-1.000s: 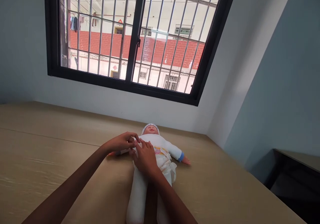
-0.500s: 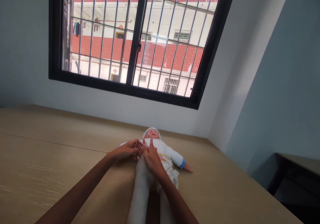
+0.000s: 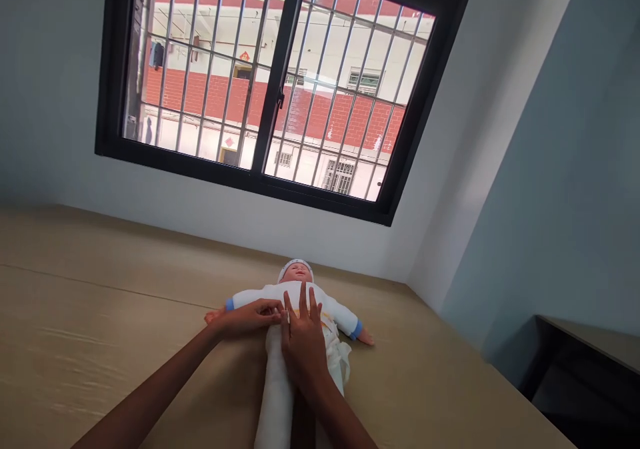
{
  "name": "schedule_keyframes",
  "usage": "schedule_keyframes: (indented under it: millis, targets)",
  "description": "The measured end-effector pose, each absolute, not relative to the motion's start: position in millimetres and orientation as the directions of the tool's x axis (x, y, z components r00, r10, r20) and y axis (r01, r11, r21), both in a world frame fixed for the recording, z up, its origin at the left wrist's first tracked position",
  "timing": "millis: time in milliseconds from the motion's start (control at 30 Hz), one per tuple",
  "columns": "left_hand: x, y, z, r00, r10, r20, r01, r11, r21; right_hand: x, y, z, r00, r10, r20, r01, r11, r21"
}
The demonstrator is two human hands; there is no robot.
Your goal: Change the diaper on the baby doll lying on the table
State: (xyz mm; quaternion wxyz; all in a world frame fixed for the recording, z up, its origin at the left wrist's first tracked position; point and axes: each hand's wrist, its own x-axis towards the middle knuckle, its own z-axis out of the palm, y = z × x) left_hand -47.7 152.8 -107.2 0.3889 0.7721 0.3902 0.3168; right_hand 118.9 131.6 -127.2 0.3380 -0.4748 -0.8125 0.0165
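Observation:
A baby doll [image 3: 296, 273] lies on its back on the wooden table, head at the far end. It wears a white cap, a white top [image 3: 320, 300] with blue cuffs and white leg coverings [image 3: 275, 382]. A white diaper [image 3: 341, 362] with a ruffled edge and a coloured waist pattern shows on its right-hand side. My left hand [image 3: 250, 319] is at the left of the doll's waist, fingertips pinched together; what they grip is hidden. Across the belly, my right hand [image 3: 306, 345] lies with fingers spread, its thumb close to the left fingertips.
The wooden table [image 3: 125, 342] meets the wall below a barred, black-framed window [image 3: 260, 179]. To the right, beyond the table edge, stands a dark piece of furniture [image 3: 585, 375].
My right hand has spread its fingers flatter over the doll's belly. My left hand has drawn slightly back, uncovering the doll's left-side sleeve and hand. The view has shifted a little.

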Motion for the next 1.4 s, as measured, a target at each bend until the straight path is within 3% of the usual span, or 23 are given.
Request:
schedule_keyframes:
  millis: [167,333,500,767,933,1000,1100,1200,1267,1400]
  targets:
    - [-38.1,148.2,-102.9,0.484,0.856,0.182,0.376,-0.392,0.840,131.4,131.2,-131.4,-0.190,0.829,0.526,0.835,0.418,-0.358]
    - [-26.0,148.7,-109.8,0.403,0.888,0.220,0.398,-0.386,0.832,132.4,135.7,-131.3,-0.179,0.845,0.504,0.799,0.424,-0.427]
    - [-24.3,147.6,-110.1,0.372,0.892,0.257,0.407,-0.405,0.819,134.7,137.9,-124.5,-0.230,0.833,0.504,0.793,0.460,-0.399]
    - [-26.3,151.1,-111.4,0.307,0.905,0.295,0.446,-0.410,0.795,155.6,149.5,-109.1,-0.151,0.786,0.599,0.677,0.524,-0.517]
    - [-25.7,146.0,-97.0,0.164,0.890,0.426,0.476,-0.450,0.755,184.4,149.0,-66.4,-0.006,0.659,0.752,0.634,0.584,-0.506]
    - [-22.5,144.6,-94.4,0.183,0.864,0.469,0.478,-0.496,0.725,199.9,149.9,-52.1,0.055,0.644,0.763,0.622,0.576,-0.530]
    - [-15.1,144.2,-98.4,0.295,0.832,0.470,0.463,-0.555,0.691,218.6,157.7,-48.4,0.037,0.748,0.663,0.590,0.519,-0.619]
    - [-8.5,143.5,-104.4,0.349,0.825,0.445,0.462,-0.564,0.684,225.1,171.7,-67.2,-0.141,0.916,0.375,0.566,0.385,-0.729]
    - [-6.7,142.8,-105.6,0.355,0.829,0.432,0.466,-0.558,0.687,224.0,181.5,-85.7,-0.196,0.957,0.215,0.589,0.290,-0.754]
    - [-11.4,146.0,-107.0,0.272,0.875,0.400,0.478,-0.484,0.733,220.4,194.2,-114.5,-0.163,0.979,0.123,0.620,0.199,-0.759]
